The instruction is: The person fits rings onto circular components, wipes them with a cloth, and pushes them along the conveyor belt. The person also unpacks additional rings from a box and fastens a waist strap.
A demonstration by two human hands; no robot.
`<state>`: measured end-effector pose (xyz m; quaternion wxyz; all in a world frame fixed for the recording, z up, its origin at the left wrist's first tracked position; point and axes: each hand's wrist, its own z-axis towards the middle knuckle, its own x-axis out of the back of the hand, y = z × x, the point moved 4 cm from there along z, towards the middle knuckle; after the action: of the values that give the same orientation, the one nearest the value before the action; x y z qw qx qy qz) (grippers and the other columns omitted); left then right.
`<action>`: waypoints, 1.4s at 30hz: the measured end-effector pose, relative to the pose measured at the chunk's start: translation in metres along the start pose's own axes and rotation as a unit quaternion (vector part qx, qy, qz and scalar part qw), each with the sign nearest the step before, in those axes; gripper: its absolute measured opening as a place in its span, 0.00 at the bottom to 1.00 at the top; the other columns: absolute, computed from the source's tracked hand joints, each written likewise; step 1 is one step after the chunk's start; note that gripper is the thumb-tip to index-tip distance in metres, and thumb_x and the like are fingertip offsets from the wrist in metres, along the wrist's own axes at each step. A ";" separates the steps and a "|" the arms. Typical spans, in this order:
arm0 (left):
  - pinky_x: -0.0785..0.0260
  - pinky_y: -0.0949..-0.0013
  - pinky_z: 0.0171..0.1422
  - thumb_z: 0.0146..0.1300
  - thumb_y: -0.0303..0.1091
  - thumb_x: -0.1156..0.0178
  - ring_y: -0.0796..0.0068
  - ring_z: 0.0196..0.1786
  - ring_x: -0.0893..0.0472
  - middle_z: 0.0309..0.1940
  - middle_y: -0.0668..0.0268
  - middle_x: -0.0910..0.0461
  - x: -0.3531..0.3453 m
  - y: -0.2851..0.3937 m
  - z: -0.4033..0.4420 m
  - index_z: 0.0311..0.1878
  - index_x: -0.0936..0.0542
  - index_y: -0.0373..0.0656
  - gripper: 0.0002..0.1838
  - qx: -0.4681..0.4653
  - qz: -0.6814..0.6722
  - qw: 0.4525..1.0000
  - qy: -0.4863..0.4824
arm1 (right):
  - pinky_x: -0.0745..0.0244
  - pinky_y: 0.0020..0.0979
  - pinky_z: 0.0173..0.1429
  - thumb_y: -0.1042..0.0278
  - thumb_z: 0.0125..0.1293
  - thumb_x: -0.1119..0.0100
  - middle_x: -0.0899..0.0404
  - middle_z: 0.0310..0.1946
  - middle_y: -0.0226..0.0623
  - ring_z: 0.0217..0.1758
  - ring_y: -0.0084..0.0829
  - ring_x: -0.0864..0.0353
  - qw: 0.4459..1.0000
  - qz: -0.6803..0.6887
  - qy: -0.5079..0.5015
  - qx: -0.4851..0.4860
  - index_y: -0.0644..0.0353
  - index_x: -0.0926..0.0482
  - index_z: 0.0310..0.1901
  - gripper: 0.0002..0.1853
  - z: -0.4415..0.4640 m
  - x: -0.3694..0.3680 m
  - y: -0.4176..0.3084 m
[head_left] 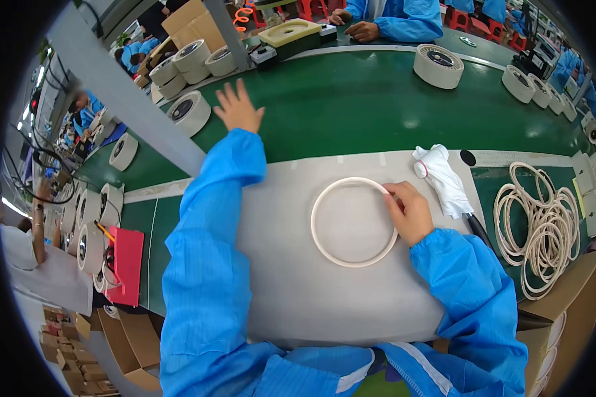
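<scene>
My left hand (pixel 240 109) reaches out over the green belt (pixel 324 99), fingers spread, with nothing in it. Just left of it a white round unit (pixel 191 114) with a dark centre stands on the belt. My right hand (pixel 409 212) pinches the upper right edge of a thin cream ring (pixel 316 231) between thumb and fingers. The ring is over the grey mat (pixel 278 284) in front of me. Both arms are in blue sleeves.
A white cloth-wrapped tool (pixel 444 182) with a dark handle lies right of the mat. Beyond it is a pile of cream rings (pixel 543 245). Another round unit (pixel 438 66) sits on the belt. A grey post (pixel 126 92) rises at left. A co-worker's hands (pixel 361 28) are across the belt.
</scene>
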<state>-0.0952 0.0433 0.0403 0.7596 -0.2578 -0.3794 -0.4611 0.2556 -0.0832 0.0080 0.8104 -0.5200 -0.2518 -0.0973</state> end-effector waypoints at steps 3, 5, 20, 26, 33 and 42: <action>0.62 0.40 0.64 0.54 0.46 0.46 0.55 0.68 0.58 0.67 0.62 0.59 -0.030 -0.033 0.026 0.66 0.54 0.58 0.39 0.064 0.258 0.963 -0.051 | 0.35 0.25 0.29 0.74 0.57 0.48 0.29 0.27 0.40 0.23 0.28 0.31 1.000 0.008 0.005 -0.004 0.64 0.25 0.39 0.09 0.000 0.001 0.000; 0.64 0.40 0.64 0.60 0.41 0.55 0.56 0.69 0.61 0.68 0.65 0.63 -0.068 -0.066 0.046 0.66 0.55 0.62 0.32 0.106 0.396 0.912 -0.029 | 0.35 0.25 0.29 0.74 0.56 0.48 0.29 0.27 0.39 0.23 0.28 0.31 1.000 0.013 0.006 -0.012 0.64 0.25 0.39 0.09 0.000 0.002 0.002; 0.47 0.36 0.54 0.65 0.35 0.63 0.39 0.57 0.38 0.58 0.46 0.40 -0.103 -0.109 0.092 0.65 0.55 0.67 0.27 0.132 0.162 0.965 -0.159 | 0.36 0.24 0.29 0.72 0.58 0.48 0.29 0.26 0.36 0.23 0.24 0.32 0.998 0.038 0.004 -0.040 0.64 0.25 0.40 0.09 0.007 0.003 0.005; 0.39 0.63 0.58 0.29 0.38 0.29 0.54 0.53 0.31 0.52 0.48 0.34 0.039 -0.002 0.010 0.62 0.49 0.33 0.55 -0.080 -0.166 0.969 -0.162 | 0.37 0.21 0.30 0.69 0.61 0.49 0.28 0.28 0.28 0.26 0.18 0.33 0.976 0.106 0.176 -0.080 0.64 0.25 0.43 0.11 0.009 0.018 0.022; 0.40 0.58 0.58 0.34 0.32 0.32 0.52 0.61 0.38 0.58 0.52 0.40 0.182 0.038 -0.205 0.60 0.43 0.43 0.45 -0.431 -0.171 0.871 -0.161 | 0.40 0.16 0.28 0.67 0.62 0.51 0.31 0.22 0.24 0.23 0.13 0.36 0.922 0.286 0.245 -0.095 0.66 0.28 0.49 0.16 0.022 0.090 -0.017; 0.44 0.63 0.63 0.62 0.49 0.57 0.59 0.60 0.36 0.58 0.56 0.38 0.162 0.021 -0.217 0.62 0.44 0.41 0.30 0.002 -0.652 0.689 -0.318 | 0.38 0.20 0.26 0.70 0.60 0.48 0.28 0.22 0.30 0.22 0.16 0.34 0.991 0.094 -0.058 -0.073 0.64 0.23 0.43 0.12 0.012 0.046 -0.054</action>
<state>0.0433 -0.1898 0.0456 0.1025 -0.0757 -0.6716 -0.7298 0.2687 -0.0911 0.0784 0.7599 -0.6038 -0.2408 -0.0079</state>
